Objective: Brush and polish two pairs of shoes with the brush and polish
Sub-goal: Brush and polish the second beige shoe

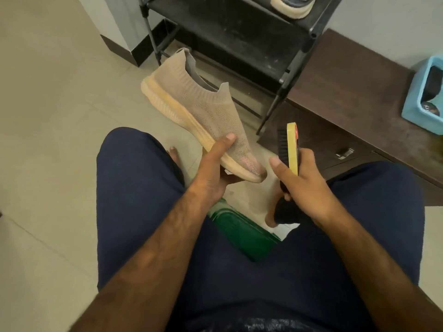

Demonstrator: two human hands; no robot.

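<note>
The left hand (213, 168) grips the toe end of a beige knitted slip-on shoe with a pale ribbed sole (199, 101), raised above the tiled floor. The right hand (304, 185) is wrapped round a yellow-backed, black-bristled brush (291, 144), held just beside the shoe's toe without touching it. The toe looks smudged, so I judge that brushing this first shoe is unfinished. Polishing and the other shoes remain, one of them on the black metal rack (239, 32).
</note>
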